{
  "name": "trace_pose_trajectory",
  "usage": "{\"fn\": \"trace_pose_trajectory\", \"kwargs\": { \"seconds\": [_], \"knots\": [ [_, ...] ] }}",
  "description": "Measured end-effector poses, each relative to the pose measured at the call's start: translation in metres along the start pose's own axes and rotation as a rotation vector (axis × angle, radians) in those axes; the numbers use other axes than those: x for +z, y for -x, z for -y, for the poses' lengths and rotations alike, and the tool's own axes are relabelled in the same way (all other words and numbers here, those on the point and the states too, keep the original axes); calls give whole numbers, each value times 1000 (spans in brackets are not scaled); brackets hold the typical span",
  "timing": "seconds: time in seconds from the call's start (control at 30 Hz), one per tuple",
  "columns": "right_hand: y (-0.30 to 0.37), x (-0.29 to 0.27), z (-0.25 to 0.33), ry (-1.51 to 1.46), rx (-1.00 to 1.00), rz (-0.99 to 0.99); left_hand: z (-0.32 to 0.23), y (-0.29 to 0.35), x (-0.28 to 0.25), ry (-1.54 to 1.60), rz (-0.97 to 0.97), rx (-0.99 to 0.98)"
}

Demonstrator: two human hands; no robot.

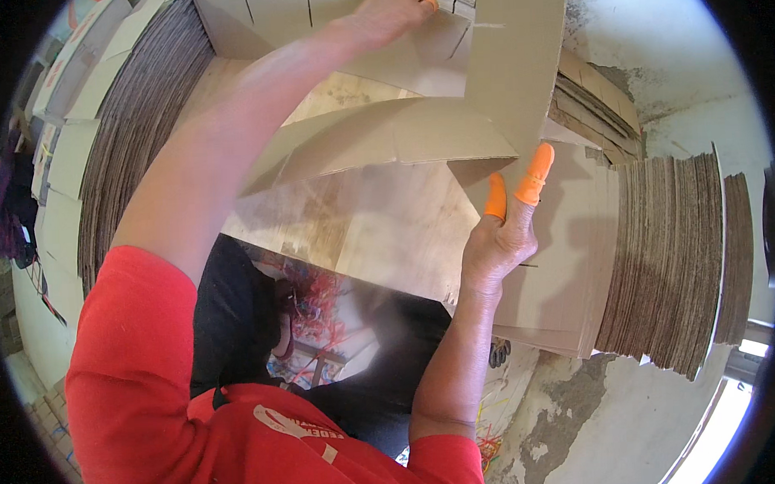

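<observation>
Across the wooden table (379, 234), flanked by tall stacks of flat cardboard (670, 266), a half-folded cardboard box blank (418, 130) is held up off the surface, probably so its flaps can swing freely. Up top, the left hand (388, 16) presses flat on the far panel, fingers spread, pinning it rather than clasping it. Nearer, the right hand (503, 238) stays open, two fingers in orange finger cots (534, 173) propping the upright flap (518, 58) from behind.
</observation>
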State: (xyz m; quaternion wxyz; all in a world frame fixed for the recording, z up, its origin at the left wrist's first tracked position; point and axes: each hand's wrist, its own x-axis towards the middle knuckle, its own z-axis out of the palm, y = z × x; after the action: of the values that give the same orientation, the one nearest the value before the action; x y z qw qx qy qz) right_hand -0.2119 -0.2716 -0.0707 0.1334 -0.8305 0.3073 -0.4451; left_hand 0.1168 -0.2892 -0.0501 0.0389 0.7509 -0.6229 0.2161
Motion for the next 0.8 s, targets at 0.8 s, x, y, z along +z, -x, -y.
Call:
{"fn": "trace_pose_trajectory", "kwargs": {
  "seconds": [0.8],
  "knots": [
    [12,-24,1,-1,67,99,-14,14,-37,532,-258,236]
  ]
}}
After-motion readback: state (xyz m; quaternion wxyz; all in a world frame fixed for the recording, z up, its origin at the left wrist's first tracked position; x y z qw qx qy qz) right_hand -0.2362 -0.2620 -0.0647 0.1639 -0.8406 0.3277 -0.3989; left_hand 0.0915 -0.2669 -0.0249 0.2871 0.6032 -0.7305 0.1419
